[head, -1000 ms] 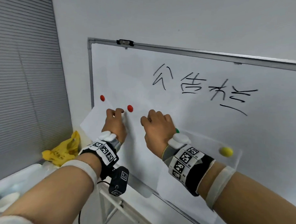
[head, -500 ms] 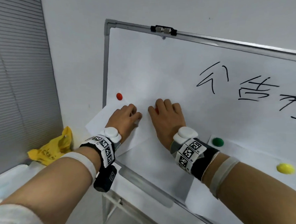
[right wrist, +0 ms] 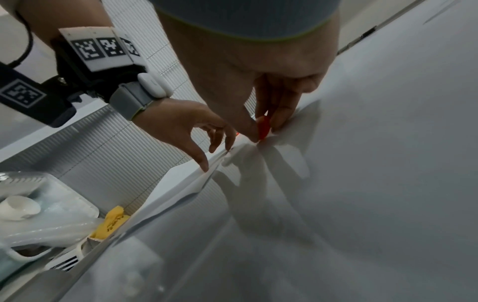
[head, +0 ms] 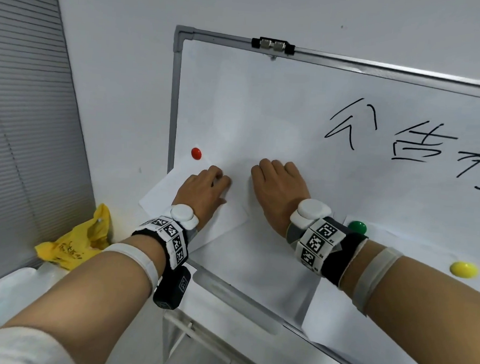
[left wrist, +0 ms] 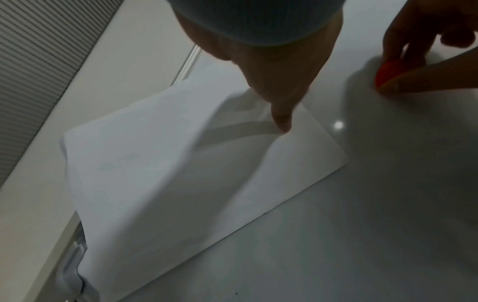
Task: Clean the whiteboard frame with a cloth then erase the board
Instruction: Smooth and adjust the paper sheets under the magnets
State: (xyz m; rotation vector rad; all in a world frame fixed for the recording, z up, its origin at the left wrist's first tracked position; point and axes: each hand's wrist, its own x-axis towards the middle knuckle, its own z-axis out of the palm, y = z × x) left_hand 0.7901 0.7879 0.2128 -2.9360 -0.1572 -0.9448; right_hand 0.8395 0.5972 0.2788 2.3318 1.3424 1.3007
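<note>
Whiteboard [head: 293, 106]: hung on a pale wall, with black handwritten characters [head: 402, 134] on its right part.
Frame [head: 175, 95]: grey metal, its upper left corner in the head view, a black and silver clip [head: 273, 44] on the top rail.
Cloth: not seen in any view.
Left hand [head: 202, 192]: lay on the tilted paper sheet [head: 166, 194] at the board's lower left; in the left wrist view one finger [left wrist: 282, 120] pressed its tip on the sheet, and in the right wrist view the other fingers were loosely curled and held nothing.
Right hand [head: 279, 186]: just beside the left one, on the board; its thumb and fingers [right wrist: 282, 114] pinched a red magnet [right wrist: 264, 128] against the surface at the sheet's upper corner.
Second red magnet [head: 196, 153]: sat on the sheet's upper left corner, near the frame's left rail.
Sheet: its left part hung past the frame's edge over the wall.
Green magnet [head: 357, 227]: just right of the right wrist, on another paper [head: 424, 247].
Yellow magnet [head: 463, 269]: further right on that same paper.
Yellow plastic bag [head: 74, 242]: lay below left of the board, beside the grey window blind [head: 22, 114].
White spoon [right wrist: 20, 207]: rested in a clear container in the right wrist view.
</note>
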